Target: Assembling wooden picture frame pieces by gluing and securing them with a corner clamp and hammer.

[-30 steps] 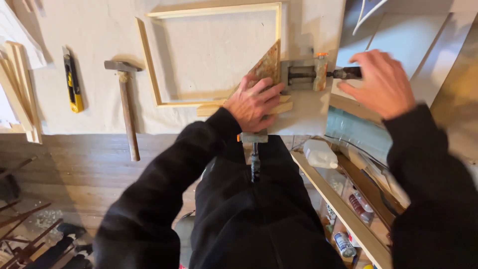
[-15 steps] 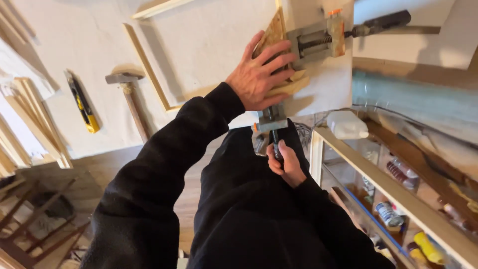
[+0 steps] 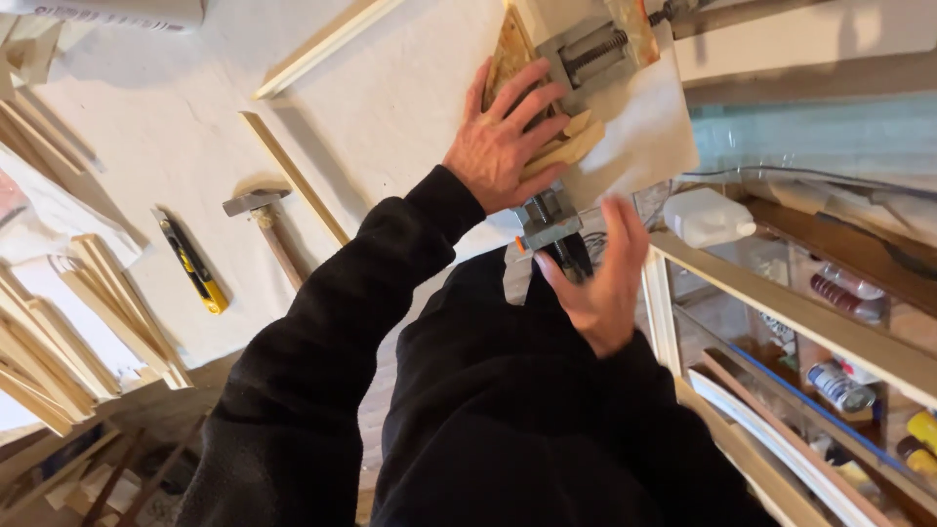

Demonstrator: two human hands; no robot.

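My left hand (image 3: 503,141) lies flat, fingers spread, pressing the wood strips (image 3: 566,146) and the triangular board (image 3: 508,59) down at the table (image 3: 390,117) edge beside the metal clamp (image 3: 595,49). My right hand (image 3: 595,283) is blurred, fingers half curled round the dark clamp handle (image 3: 566,256) below the edge. The strips look light, stiff and easily dented, so I would hold them by flat pressure; the clamp looks heavy and rigid.

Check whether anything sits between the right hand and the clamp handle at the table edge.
Nothing visible does. The right hand is already at the dark clamp handle, fingers beside it, blurred. The left hand presses flat on the wood pieces above, clear of it.
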